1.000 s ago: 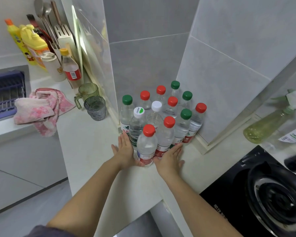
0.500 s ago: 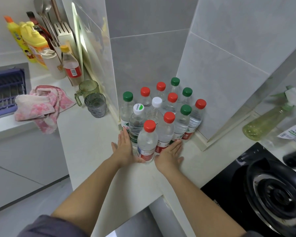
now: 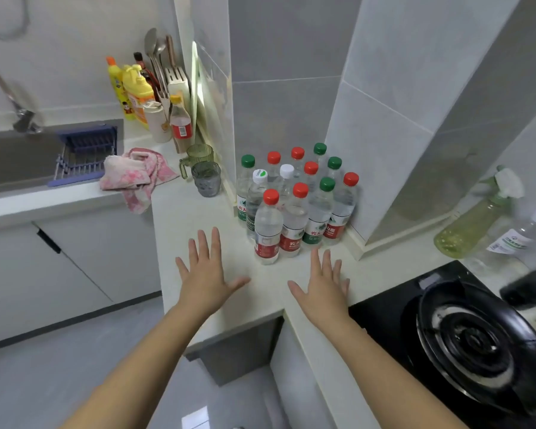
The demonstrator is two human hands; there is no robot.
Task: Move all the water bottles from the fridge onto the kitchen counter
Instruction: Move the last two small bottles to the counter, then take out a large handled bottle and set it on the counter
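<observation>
Both hands are spread flat with fingers splayed, holding nothing — left hand point(image 3: 205, 275), right hand point(image 3: 321, 287). Just beyond their fingertips, between the 2, the cluster of clear plastic water bottles with red, green and white caps point(image 3: 294, 205) stands upright on the pale stone kitchen counter point(image 3: 183, 218) — tucked into the tiled corner.

Cluster of clear plastic water bottles point(image 3: 294, 199) stands upright on the pale tabletop point(image 3: 195, 218), packed tight into the tiled corner; caps mixed: six red, four green, two white; red or green labels low on the bodies; front bottle point(image 3: 268, 229) red-capped, red-labelled, nearest the tabletop edge; all capped, touching neighbours.
</observation>
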